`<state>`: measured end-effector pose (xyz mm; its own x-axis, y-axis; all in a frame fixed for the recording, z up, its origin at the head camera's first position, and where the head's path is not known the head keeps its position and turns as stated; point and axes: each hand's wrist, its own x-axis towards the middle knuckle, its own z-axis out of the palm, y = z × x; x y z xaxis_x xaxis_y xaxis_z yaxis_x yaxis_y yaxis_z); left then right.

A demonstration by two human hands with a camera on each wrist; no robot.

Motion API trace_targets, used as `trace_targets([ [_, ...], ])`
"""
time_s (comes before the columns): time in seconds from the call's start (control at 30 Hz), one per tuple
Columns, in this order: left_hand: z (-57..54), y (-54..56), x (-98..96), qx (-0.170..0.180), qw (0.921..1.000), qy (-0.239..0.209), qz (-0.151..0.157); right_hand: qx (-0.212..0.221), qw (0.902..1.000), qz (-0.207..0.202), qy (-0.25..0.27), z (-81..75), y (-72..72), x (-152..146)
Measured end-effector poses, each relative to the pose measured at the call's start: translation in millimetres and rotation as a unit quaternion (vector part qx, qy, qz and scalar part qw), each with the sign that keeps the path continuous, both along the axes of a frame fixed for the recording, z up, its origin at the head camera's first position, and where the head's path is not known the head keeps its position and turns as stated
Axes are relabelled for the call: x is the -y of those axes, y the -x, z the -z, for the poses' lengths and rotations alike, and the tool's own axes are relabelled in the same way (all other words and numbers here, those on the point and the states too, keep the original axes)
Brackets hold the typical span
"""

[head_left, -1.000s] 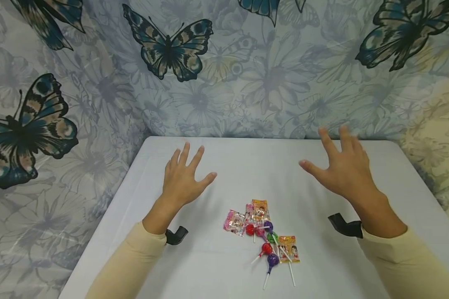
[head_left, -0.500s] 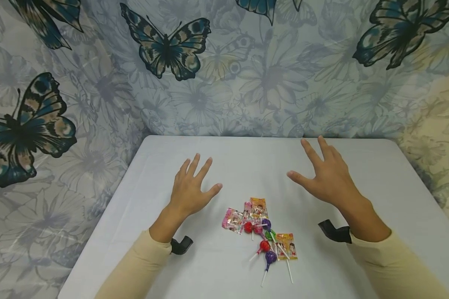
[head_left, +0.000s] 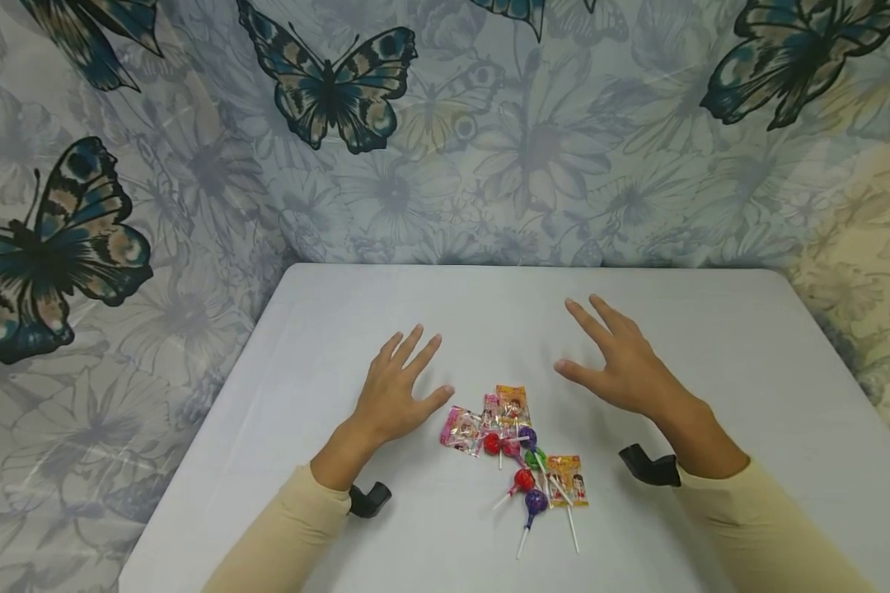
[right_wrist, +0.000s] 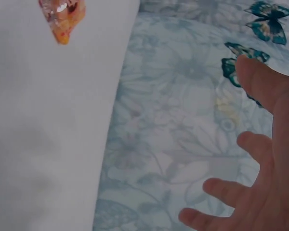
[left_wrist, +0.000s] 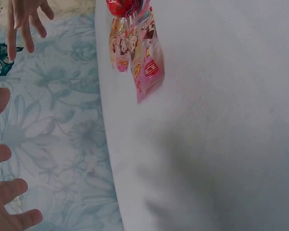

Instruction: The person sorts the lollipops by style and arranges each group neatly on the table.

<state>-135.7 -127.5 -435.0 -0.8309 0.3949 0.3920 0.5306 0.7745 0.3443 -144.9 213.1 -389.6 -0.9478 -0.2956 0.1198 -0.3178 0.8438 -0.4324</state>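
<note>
A small cluster of wrapped sweets lies on the white table (head_left: 267, 346). It holds several lollipops, among them a red one (head_left: 524, 479), a purple one (head_left: 536, 501) and a green one (head_left: 536, 459). Flat candy packets lie among them: a pink packet (head_left: 461, 430) on the left, an orange packet (head_left: 512, 401) at the back and another orange packet (head_left: 567, 480) on the right. My left hand (head_left: 395, 394) hovers just left of the pink packet, fingers spread, holding nothing. Over the table to the right of the cluster, my right hand (head_left: 626, 366) is likewise spread and holds nothing.
Patterned cloth (head_left: 445, 189) with butterflies rises behind the table's far edge and along the left. Black straps (head_left: 371, 500) show at both wrists. In the left wrist view, a red lollipop (left_wrist: 123, 6) and a pink packet (left_wrist: 148, 67) appear near the top.
Both hands have moved inward and nearer to the sweets, the left going right and the right going left. Their fingers stay spread. The sweets lie as before.
</note>
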Motion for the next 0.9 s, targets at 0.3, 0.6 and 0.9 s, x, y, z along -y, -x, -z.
trace_targets([
  [0.3, 16.5, -4.9, -1.6, 0.03, 0.9991, 0.007, 0.029, 0.014, 0.9978, -0.053, 0.038, 25.8, 5.2, 5],
  [0.6, 30.2, -10.2, -5.5, 0.047, 0.9976, -0.001, 0.051, 0.018, 0.9925, -0.104, 0.062, 51.8, 12.5, 11],
  [0.9, 41.9, -13.9, -5.9, 0.062, 0.9961, 0.0, 0.063, 0.065, 0.9822, -0.16, 0.073, 72.3, 15.1, 18],
])
